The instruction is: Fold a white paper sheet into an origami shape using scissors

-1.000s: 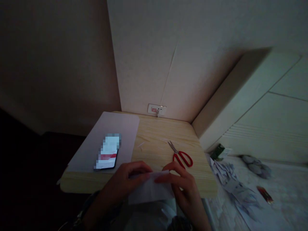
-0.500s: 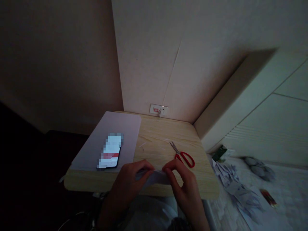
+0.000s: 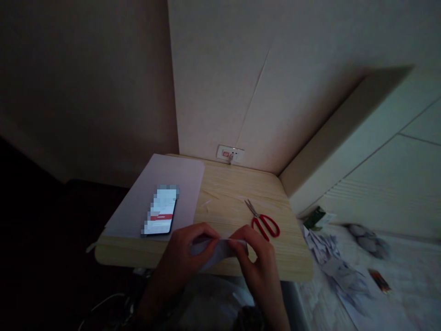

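Between my two hands is a small piece of white paper (image 3: 220, 252), held just above the table's front edge. My left hand (image 3: 188, 250) pinches its upper edge between thumb and forefinger, and my right hand (image 3: 253, 253) does the same close by on the right. Part of the paper lies behind the fingers. Scissors with red handles (image 3: 265, 225) rest on the wooden table (image 3: 237, 184) just beyond my right hand, blades pointing away. To the left, a phone (image 3: 161, 216) with a lit screen lies on a large white sheet (image 3: 138, 207).
A wall socket (image 3: 230, 154) with something plugged in sits behind the table. Thin paper scraps (image 3: 206, 202) lie on the tabletop. On the bed (image 3: 406, 276) at right are crumpled papers (image 3: 330, 257), a grey plush-like item (image 3: 368, 241) and a green box (image 3: 314, 218).
Both hands still pinch the paper; it now sits slightly higher in view, with an end showing beyond the right fingers. The whole view has shifted a little.
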The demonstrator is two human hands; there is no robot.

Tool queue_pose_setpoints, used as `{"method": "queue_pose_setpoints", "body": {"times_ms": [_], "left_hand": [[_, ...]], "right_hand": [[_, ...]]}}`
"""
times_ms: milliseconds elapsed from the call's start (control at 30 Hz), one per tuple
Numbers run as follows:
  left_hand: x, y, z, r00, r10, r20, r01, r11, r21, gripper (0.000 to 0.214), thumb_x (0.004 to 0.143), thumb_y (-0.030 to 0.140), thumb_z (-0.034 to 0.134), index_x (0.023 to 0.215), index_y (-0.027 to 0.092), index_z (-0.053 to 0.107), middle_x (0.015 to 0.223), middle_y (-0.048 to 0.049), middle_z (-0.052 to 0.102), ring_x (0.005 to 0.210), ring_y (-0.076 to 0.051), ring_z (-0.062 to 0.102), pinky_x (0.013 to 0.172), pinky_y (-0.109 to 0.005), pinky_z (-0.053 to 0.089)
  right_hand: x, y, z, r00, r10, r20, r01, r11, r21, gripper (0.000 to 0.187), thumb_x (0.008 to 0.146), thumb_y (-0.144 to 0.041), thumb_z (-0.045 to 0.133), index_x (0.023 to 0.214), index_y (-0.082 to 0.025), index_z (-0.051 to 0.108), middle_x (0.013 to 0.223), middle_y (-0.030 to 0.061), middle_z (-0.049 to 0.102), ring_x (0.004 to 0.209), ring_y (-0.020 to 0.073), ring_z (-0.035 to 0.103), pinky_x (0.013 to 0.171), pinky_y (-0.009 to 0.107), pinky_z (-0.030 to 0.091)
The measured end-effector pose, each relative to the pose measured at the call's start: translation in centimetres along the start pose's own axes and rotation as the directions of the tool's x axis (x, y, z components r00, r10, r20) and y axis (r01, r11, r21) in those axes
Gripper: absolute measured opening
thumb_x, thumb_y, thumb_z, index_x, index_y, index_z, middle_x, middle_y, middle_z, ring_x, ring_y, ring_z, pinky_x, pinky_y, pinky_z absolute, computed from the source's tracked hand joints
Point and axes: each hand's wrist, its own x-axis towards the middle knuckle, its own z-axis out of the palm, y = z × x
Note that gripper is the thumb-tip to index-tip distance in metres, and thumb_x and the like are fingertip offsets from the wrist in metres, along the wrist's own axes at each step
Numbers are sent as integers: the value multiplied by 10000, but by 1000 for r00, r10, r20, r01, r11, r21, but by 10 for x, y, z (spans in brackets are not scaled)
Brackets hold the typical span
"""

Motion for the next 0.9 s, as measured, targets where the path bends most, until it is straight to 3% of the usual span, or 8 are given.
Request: {"method": "queue_pose_setpoints", "body": {"times_ms": [333, 467, 600, 700, 767, 900], "left_hand": [[-4, -6, -11, 992, 18, -128, -10, 998, 63, 105, 724, 183, 577, 650, 193, 650, 631, 7, 695, 616, -158, 647, 609, -236, 497], [-1, -12, -16, 988, 36, -148, -22, 995, 99, 107, 730, 178, 575, 672, 199, 662, 658, 8, 709, 646, -161, 666, 639, -237, 507], [0, -23, -30, 970, -33, -241, 64, 991, 121, 71, 730, 199, 610, 691, 220, 666, 706, 15, 730, 687, -171, 685, 679, -241, 515], [-1, -24, -38, 944, -125, -305, 127, 992, -13, 77, 750, 276, 639, 716, 222, 681, 752, 12, 744, 734, -177, 696, 693, -232, 524], [-3, -20, -37, 955, -158, -251, 119, 979, -164, 97, 759, 300, 642, 759, 225, 703, 800, 2, 751, 781, -179, 695, 712, -232, 526], [-6, -9, -21, 993, -122, -3, 104, 860, -500, 321, 724, 302, 679, 1040, 242, 682, 919, -17, 750, 834, -194, 692, 715, -255, 534]], "right_hand": [[2, -6, 4, 998, 1, -69, 3, 998, 70, 214, 862, -237, 561, 653, -226, 603, 617, 3, 590, 595, 167, 546, 545, 267, 401], [-3, -6, -7, 991, 21, -134, -18, 1000, 20, 231, 857, -237, 563, 628, -216, 584, 602, -12, 580, 577, 155, 531, 535, 253, 387], [-10, -2, -24, 968, 99, -233, -91, 995, 46, 245, 883, -303, 540, 655, -215, 552, 618, -16, 537, 579, 149, 501, 527, 252, 363], [-10, 1, -25, 959, 122, -256, -101, 991, 91, 262, 884, -326, 539, 648, -212, 543, 621, -19, 520, 585, 145, 494, 526, 249, 354], [-8, 3, -21, 960, 137, -244, -111, 987, 120, 257, 869, -337, 560, 648, -206, 569, 619, -22, 532, 581, 140, 495, 531, 245, 355], [-6, 7, -10, 949, 202, -243, -161, 970, 181, 244, 852, -347, 579, 663, -195, 612, 638, -17, 571, 611, 142, 515, 551, 236, 371]]}}
